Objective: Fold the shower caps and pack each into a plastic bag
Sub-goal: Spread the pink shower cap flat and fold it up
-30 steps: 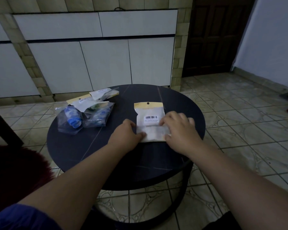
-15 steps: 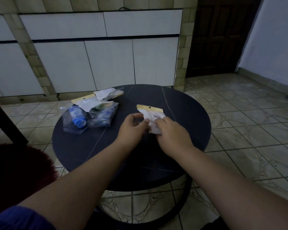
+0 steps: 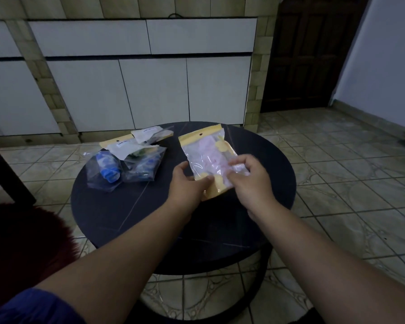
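A clear plastic bag [image 3: 208,155] with a yellow header strip holds a folded pink and yellow shower cap. It is lifted above the round dark table [image 3: 131,213], clear side up. My left hand [image 3: 189,183] grips its lower left corner. My right hand [image 3: 248,178] pinches its lower right side. A pile of other packed bags [image 3: 126,164] with blue and green caps lies on the table's far left.
White cabinet doors [image 3: 150,90] stand behind the table. A dark wooden door [image 3: 309,54] is at the back right. A dark red furry seat [image 3: 24,249] sits at my lower left. Tiled floor [image 3: 348,183] surrounds the table.
The bag lay flat, label side up, under both hands. It has been lifted and turned over, so its clear side with the pink cap now faces me.
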